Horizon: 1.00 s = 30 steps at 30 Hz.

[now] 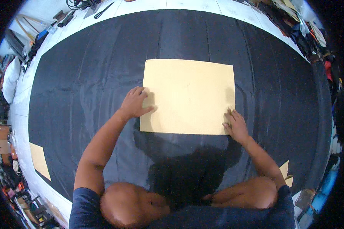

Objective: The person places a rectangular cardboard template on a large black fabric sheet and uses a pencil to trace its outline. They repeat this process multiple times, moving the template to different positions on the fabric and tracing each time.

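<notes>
A large pale-yellow rectangular sheet [189, 97], which looks like cardboard, lies flat on the black ground sheet in front of me. My left hand [135, 103] rests at its left edge, thumb and fingers spread, the thumb over the surface. At the lower right edge is my right hand [237, 124], thumb and fingertips drawn together over the border. Between them shows a thin pale strip [231, 117]; whether it is a separate piece or part of the sheet's edge is unclear.
The black ground sheet [84, 95] spreads over white floor tiles [21, 110]. Yellow offcuts lie at the left [39, 160] and at the right by my elbow [284, 169]. Scissors [104, 10] lie at the far left, a white sack [11, 80] and clutter along both sides.
</notes>
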Tool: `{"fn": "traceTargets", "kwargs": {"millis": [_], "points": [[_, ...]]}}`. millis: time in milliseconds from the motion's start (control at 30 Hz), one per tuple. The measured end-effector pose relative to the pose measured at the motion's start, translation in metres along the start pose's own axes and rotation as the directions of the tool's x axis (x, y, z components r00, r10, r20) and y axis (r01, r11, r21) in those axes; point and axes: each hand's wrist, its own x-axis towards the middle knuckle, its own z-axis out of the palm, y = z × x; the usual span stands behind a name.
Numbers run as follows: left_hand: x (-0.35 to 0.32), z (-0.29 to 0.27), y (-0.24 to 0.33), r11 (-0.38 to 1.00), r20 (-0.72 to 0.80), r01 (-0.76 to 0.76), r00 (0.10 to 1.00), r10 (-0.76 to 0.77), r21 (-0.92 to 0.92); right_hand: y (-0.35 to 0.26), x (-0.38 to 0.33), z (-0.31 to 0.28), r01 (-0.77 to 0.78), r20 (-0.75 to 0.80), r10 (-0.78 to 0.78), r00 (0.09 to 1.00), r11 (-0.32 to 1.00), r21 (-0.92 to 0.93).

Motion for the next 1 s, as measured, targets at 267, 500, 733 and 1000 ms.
{"fn": "traceTargets", "kwargs": {"millis": [267, 500, 733, 1000], "points": [[0.115, 0.016, 0.018, 0.996, -0.513, 0.076, 0.854, -0.089, -0.047, 0.002, 0.000, 0.007, -0.057, 0.036, 0.057, 0.998, 0.998, -0.002], [0.146, 0.038, 0.018, 0.977, -0.558, 0.141, 0.804, -0.206, -0.157, -0.002, -0.001, 0.007, -0.139, 0.084, 0.141, 0.986, 0.990, -0.025], [0.142, 0.035, 0.022, 0.983, -0.617, 0.110, 0.766, -0.180, -0.150, -0.003, 0.012, -0.010, -0.138, 0.120, 0.133, 0.984, 0.990, 0.033], [0.141, 0.028, 0.022, 0.974, -0.599, 0.113, 0.772, -0.212, -0.198, -0.032, 0.182, -0.039, -0.078, 0.023, 0.076, 0.997, 0.886, 0.457]]}}
